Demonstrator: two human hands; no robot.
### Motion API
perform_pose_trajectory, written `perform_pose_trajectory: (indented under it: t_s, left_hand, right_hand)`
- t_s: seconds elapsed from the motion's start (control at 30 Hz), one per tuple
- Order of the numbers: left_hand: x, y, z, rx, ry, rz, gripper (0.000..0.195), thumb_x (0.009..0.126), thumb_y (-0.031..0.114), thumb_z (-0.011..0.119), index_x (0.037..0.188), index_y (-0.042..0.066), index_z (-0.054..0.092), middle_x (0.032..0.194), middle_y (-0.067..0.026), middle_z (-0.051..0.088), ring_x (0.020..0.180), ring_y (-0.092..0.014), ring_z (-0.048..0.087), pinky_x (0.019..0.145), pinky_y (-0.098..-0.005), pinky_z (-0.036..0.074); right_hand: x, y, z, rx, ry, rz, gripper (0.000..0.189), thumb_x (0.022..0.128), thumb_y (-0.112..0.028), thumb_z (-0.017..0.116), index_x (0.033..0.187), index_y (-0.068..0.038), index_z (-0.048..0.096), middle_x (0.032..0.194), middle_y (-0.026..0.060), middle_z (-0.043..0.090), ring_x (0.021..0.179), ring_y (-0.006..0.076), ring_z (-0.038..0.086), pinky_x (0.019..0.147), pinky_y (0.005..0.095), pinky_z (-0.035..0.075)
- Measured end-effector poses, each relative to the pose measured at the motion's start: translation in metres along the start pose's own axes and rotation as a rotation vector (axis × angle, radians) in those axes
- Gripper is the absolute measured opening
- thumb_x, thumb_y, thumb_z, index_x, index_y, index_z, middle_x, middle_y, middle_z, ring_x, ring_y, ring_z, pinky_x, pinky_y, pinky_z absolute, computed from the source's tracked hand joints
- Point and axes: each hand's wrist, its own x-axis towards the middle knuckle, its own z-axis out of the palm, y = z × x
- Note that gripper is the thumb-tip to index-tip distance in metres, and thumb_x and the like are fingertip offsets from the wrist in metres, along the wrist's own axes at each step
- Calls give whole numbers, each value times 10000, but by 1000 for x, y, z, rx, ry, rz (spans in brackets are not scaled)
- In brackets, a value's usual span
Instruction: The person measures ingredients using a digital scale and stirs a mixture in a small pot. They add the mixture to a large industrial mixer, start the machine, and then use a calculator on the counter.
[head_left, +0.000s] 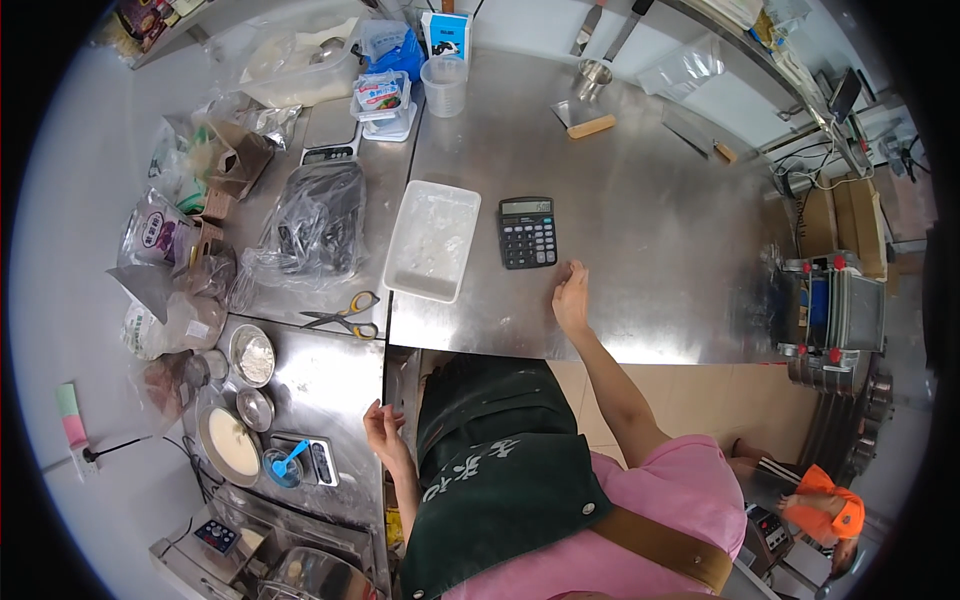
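My right hand (572, 298) rests at the front part of the steel worktop (645, 247), just below a black desk calculator (528, 232), with nothing visible in it. My left hand (387, 435) hangs beside the dark green apron (502, 480), near the edge of the left counter, its fingers loosely curled apart and empty. Left of the calculator lies a white plastic tray (433, 240) with whitish residue inside. Scissors with yellow and black handles (346, 316) lie on the left counter. Below them stand a metal bowl of white powder (253, 355) and a bowl of cream-coloured liquid (231, 445).
A blue spoon (291, 458) stands in a small bowl beside a digital scale (323, 462). Plastic bags (315, 225) crowd the left counter. A dough scraper (591, 125), a knife (686, 140) and a metal cup (594, 78) are at the back. A person in orange (825, 502) is at lower right.
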Motion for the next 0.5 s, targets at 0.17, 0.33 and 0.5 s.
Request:
perform_pose_trajectory:
  t_s: [0.17,0.33,0.5]
  left_hand:
    - [-2,-4,-2,-13,14,-15,300,962,168,580,1216,11,545,965,-68,570,798,-142,594,692,-270,510]
    - [-3,0,-1,-5,-3,0,300,965,172,577,1216,12,544,972,-68,570,804,-142,595,698,-271,512]
    - [-4,0,-2,-2,-2,4,306,968,179,576,1223,14,542,976,-65,571,808,-142,595,704,-270,511]
  right_hand:
    - [16,-31,-8,-20,-30,5,538,790,44,514,1310,41,375,1225,264,484,1116,438,476,974,478,389]
    - [57,-40,-1,-55,-15,-182,581,771,34,573,1321,-6,388,1268,225,510,1209,387,446,1021,476,334]
    - [73,-32,12,-222,-60,-251,636,736,35,625,1321,-8,380,1289,232,505,1304,368,386,1059,510,283]
